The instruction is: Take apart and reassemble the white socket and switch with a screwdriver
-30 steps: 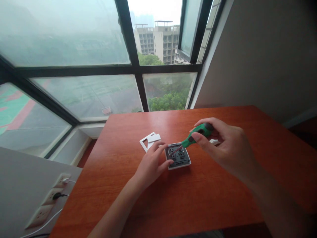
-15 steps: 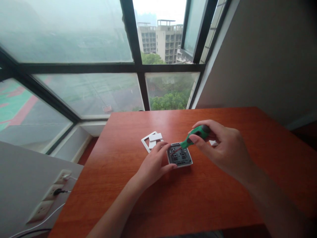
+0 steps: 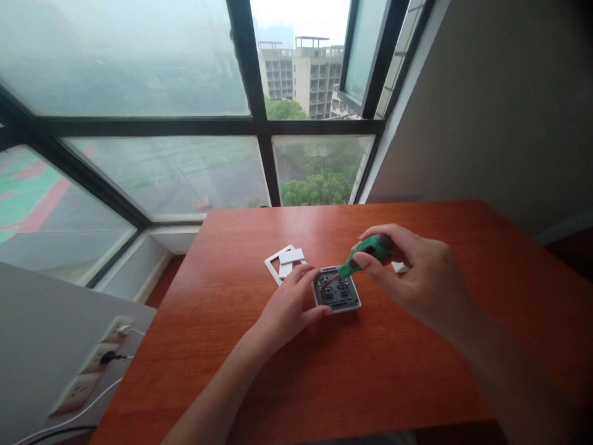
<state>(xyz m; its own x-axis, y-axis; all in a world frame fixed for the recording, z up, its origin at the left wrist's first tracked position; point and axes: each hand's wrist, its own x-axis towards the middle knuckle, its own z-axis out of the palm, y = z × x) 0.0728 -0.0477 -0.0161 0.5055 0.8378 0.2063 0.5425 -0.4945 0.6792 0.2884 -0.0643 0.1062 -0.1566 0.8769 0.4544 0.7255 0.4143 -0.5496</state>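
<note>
A square wall socket module (image 3: pixel 338 293) lies back-side up on the red-brown table (image 3: pixel 370 371), grey inside with a white rim. My left hand (image 3: pixel 287 309) grips its left edge, thumb and fingers pinching it. My right hand (image 3: pixel 417 278) is closed round a green-handled screwdriver (image 3: pixel 365 252). The tool's tip points down-left into the module's upper left part.
A white frame (image 3: pixel 278 259) and a small white cover piece (image 3: pixel 291 255) lie just behind the module. Another small white piece (image 3: pixel 398 267) shows behind my right hand. Wall sockets with a plugged cable (image 3: pixel 99 364) sit at lower left. Large windows stand behind the table.
The view has shifted slightly since a second ago. Both hands hold the same pose, with the screwdriver tip still in the module.
</note>
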